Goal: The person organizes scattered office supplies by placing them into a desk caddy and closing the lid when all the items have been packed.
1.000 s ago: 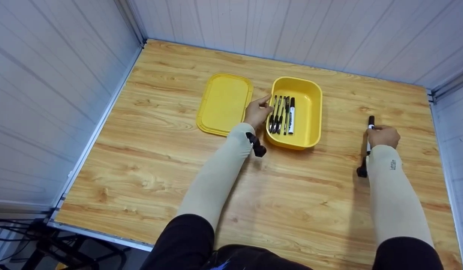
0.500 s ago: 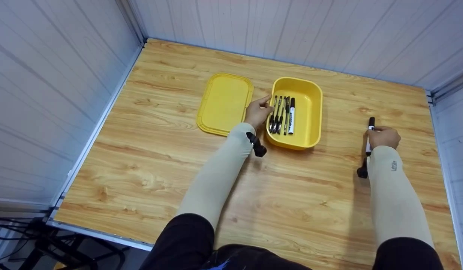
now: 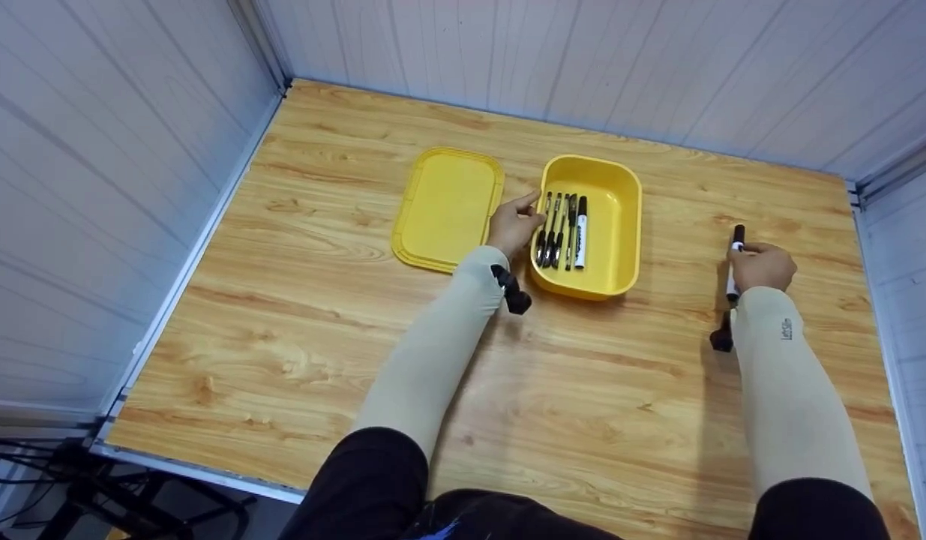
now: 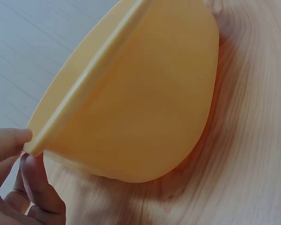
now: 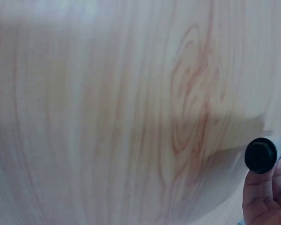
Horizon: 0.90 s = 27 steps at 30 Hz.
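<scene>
A yellow plastic box [image 3: 616, 247] stands uncovered near the middle of the table. Inside, along its left side, lie several black-gripped pens [image 3: 558, 232] and a white marker with a black cap [image 3: 581, 236]. My left hand [image 3: 513, 226] pinches the box's left rim between thumb and fingers; the left wrist view shows the rim [image 4: 61, 112] caught at the fingertips. Well to the right of the box, my right hand [image 3: 764, 268] grips a second black-capped whiteboard marker [image 3: 737, 244]. In the right wrist view this marker's dark end [image 5: 261, 155] points toward the camera, above the wood surface.
The yellow lid [image 3: 449, 206] lies flat just left of the box, close beside my left hand. White panel walls [image 3: 567, 67] enclose the wood-grain table [image 3: 283, 322] at the back and both sides. Black cables and a frame [image 3: 118, 487] show below the table's front left edge.
My right hand has shifted slightly up and left with the marker, which now tilts a little more. The left hand keeps its place on the box rim.
</scene>
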### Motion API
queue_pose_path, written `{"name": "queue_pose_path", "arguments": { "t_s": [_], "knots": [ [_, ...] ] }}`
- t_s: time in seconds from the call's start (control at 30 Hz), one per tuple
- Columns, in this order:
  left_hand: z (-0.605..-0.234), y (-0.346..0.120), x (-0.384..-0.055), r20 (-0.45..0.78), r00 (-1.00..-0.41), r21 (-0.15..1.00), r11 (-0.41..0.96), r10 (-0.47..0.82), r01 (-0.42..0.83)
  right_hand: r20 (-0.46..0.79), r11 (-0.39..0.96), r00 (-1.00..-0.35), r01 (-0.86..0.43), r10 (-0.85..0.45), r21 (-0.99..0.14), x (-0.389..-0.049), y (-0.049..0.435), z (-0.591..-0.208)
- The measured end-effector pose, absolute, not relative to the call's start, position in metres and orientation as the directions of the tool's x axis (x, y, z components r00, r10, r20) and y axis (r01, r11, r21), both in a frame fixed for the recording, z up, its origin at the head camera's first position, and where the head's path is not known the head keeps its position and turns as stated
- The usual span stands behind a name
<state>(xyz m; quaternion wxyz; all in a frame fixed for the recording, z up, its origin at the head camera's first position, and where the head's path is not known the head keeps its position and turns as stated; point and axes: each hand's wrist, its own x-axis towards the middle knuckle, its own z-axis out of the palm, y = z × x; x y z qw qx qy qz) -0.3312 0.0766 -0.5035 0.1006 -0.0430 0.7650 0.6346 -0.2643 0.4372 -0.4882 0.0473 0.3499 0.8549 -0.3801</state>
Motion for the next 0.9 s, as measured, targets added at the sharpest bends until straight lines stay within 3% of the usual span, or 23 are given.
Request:
{"name": "queue_pose_path", "arguments": {
  "t_s": [0.57,0.77,0.9],
  "knots": [
    [-0.502,0.075,-0.331,-0.177,-0.982,0.962,0.225,0.071,-0.157,-0.233,0.450,-0.804,0.517,0.547,-0.728,-0.273,0.415,-0.477],
    [-0.503,0.076,-0.330,-0.189,-0.980,0.963,0.210,0.070,-0.171,-0.265,0.287,-0.798,0.472,0.541,-0.834,-0.275,0.402,-0.470],
    [-0.503,0.076,-0.330,-0.200,-0.977,0.965,0.189,0.073,-0.184,-0.230,0.325,-0.809,0.452,0.540,-0.831,-0.278,0.393,-0.466]
  ]
}}
